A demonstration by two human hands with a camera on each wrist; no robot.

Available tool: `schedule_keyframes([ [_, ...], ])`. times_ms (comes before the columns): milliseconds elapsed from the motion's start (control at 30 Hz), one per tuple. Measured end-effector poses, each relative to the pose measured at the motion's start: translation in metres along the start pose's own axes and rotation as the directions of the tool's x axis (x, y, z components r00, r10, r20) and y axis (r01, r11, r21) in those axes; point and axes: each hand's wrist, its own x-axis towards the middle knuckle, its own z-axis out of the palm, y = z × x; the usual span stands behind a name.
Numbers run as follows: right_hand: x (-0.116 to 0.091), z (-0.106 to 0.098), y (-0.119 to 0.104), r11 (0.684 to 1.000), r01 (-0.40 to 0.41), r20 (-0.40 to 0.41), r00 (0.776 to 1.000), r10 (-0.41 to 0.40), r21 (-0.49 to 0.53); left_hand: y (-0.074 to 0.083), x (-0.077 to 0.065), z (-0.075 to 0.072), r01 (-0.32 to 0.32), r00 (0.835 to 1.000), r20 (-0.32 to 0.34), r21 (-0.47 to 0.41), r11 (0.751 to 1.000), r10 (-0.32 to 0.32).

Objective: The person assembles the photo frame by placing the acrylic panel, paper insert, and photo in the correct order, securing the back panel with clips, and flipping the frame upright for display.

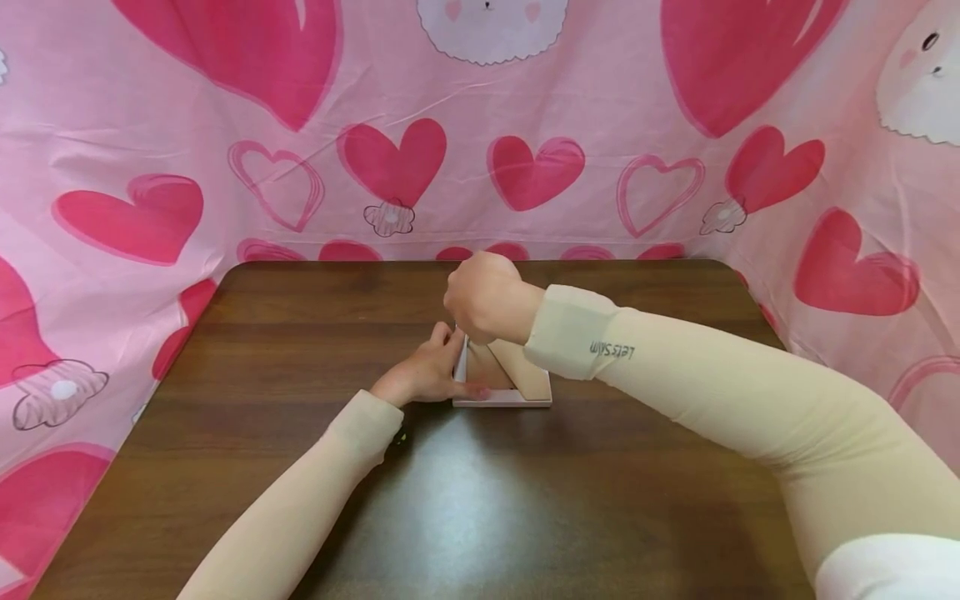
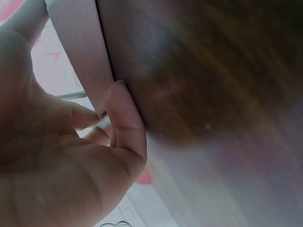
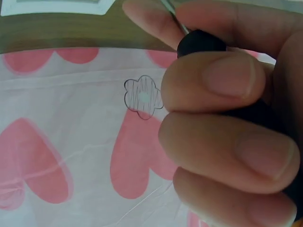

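Note:
A picture frame [image 1: 517,399] with whitish edges lies back side up on the table, showing a brown panel and a lighter beige piece on it. My left hand [image 1: 431,372] grips its left side, the thumb over the near left corner. In the left wrist view a bent finger presses against the frame's pale side [image 2: 78,42]. Above the frame's far left part, my right hand [image 1: 486,298] is wrapped round the black handle of a screwdriver [image 3: 201,43]. Its thin metal shaft points down toward the frame; the tip is hidden in the head view.
The dark wooden table [image 1: 480,500] extends around the frame on all sides. A pink cloth [image 1: 570,100] with hearts hangs behind the table and along both sides.

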Motion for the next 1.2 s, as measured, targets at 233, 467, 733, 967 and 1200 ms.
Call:
schedule_keyframes([
  [233,-0.012,0.022,0.001,0.999,-0.006,-0.033,0.999,0.007,0.047,0.007,-0.006,-0.004,0.005,1.0,0.0,0.039,0.999,-0.005],
  [467,-0.032,0.074,0.01,0.977,-0.026,-0.12,0.991,0.052,0.211,0.013,-0.007,-0.004,0.019,1.0,-0.01,0.047,0.999,-0.019],
  [733,-0.045,0.119,0.004,0.958,0.024,-0.314,0.947,0.07,0.286,0.013,-0.011,-0.005,0.018,1.0,-0.012,0.051,0.999,-0.017],
  [967,-0.05,0.137,-0.007,0.955,0.007,-0.373,0.921,0.109,0.296,0.014,-0.01,-0.006,0.016,1.0,-0.022,0.038,0.999,-0.015],
  [1200,-0.052,0.172,-0.019,0.939,0.05,-0.472,0.873,0.125,0.34,0.007,-0.006,-0.002,0.01,1.0,-0.016,0.048,0.999,-0.01],
])
